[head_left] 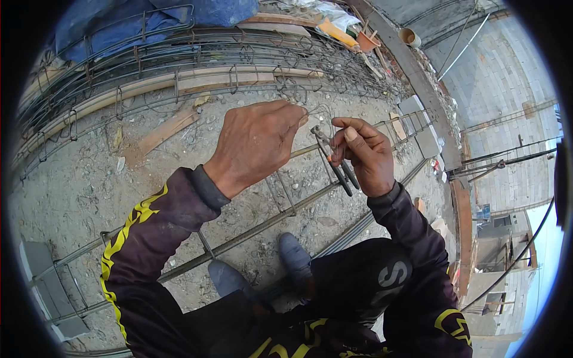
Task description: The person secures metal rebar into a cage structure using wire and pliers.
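Note:
Thin tie wires loop between the two hands. My left hand is closed, its back to the camera, thumb and fingertips pinched on the wire ends. My right hand has its fingers curled round the other part of the wires. Pincers with dark handles hang beside the right fingers, jaws up, over a long rebar cage; whether a finger bears them is hidden.
More rebar cages lie across the back, with wooden planks and a blue tarp. Grey blocks support the near cage at the right. My shoes stand beside that cage. A cup-like pot sits at the upper right.

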Available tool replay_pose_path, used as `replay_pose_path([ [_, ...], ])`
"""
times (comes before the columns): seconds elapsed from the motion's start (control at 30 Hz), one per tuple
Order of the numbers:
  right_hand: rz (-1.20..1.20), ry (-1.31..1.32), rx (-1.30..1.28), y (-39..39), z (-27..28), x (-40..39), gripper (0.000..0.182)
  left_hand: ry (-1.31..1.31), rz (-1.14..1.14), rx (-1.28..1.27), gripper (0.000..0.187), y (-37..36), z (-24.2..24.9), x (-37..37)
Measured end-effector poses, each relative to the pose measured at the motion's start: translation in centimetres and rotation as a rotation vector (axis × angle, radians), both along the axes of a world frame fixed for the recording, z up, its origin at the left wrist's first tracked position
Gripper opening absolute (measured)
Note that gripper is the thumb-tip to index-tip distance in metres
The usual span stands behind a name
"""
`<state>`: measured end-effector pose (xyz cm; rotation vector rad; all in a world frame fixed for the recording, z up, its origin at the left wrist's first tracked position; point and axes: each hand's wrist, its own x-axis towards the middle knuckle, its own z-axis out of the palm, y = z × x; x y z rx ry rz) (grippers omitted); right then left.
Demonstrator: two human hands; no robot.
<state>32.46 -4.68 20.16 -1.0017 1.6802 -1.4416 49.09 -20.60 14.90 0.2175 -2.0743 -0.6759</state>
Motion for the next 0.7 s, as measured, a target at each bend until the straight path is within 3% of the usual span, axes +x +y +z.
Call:
replay_pose_path([
  [0.1, 0.040, 0.126, -0.014, -0.1, -0.6, -0.2, 0.030, -0.033, 0.047, -0.094, 0.011, 0.3, 0.7, 0.2],
  [0.2, 0.061, 0.091, 0.013, 0.2, -1.0, -1.2, 0.023, -0.078, 0.060, -0.123, 0.011, 0.8, 1.0, 0.1],
  [0.33, -0.026, -0.177, -0.106, 1.3, -1.3, -2.4, 0.008, -0.126, 0.048, -0.146, 0.010, 1.8, 1.9, -0.3],
  [0.47, -0.040, -0.303, -0.171, 2.8, -1.1, -3.8, 0.049, -0.150, 0.052, -0.098, 0.009, 2.7, 3.3, -0.8],
  [0.53, -0.055, -0.342, -0.223, 3.9, -1.5, -4.6, 0.053, -0.165, 0.044, -0.071, 0.008, 3.5, 3.4, -1.2],
  [0.57, -0.076, -0.253, -0.135, 4.3, -1.5, -5.0, 0.055, -0.234, 0.052, -0.056, 0.008, 4.1, 4.0, -1.3],
  [0.6, -0.106, 0.088, -0.089, 4.3, -1.9, -4.6, 0.060, -0.216, 0.042, -0.083, 0.007, 4.6, 3.9, -1.8],
  [0.63, -0.142, 0.671, -0.058, 4.7, -0.8, -3.6, 0.066, -0.255, 0.043, -0.090, 0.006, 5.2, 4.5, -2.0],
  [0.7, -0.131, 0.989, -0.346, 4.7, 1.6, -2.2, 0.067, -0.277, 0.027, -0.139, 0.005, 6.1, 4.9, -3.0],
])
